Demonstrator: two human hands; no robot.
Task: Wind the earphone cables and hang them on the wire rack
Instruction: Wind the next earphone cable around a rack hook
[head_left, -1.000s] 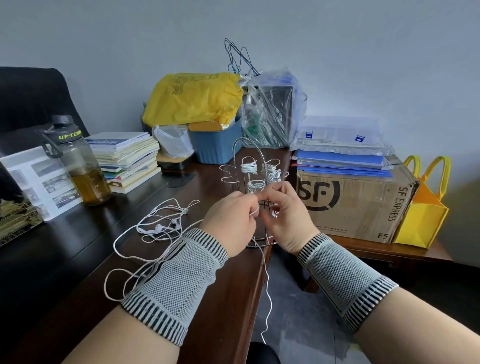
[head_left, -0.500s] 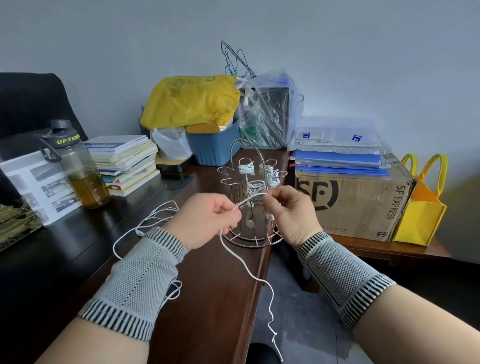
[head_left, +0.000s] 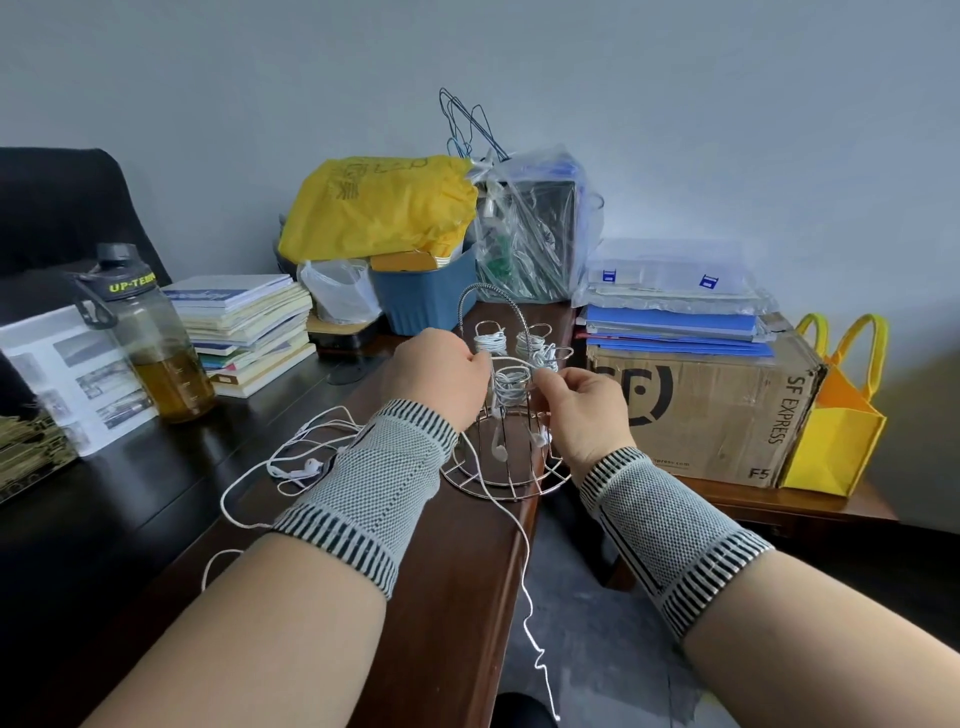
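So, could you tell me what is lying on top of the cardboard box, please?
On the cardboard box lies a stack of blue folders, with clear plastic file cases above them. What the cases hold, and the box's top face beneath, cannot be seen.

A cluttered office or study corner. A dark wooden desk (head_left: 441, 597) runs up the middle of the frame to a plain grey wall. A stack of books (head_left: 249, 325) sits at centre left, blue folders (head_left: 675, 327) on a courier shipping box (head_left: 701, 410) at right, and a black chair back (head_left: 62, 208) at upper left.
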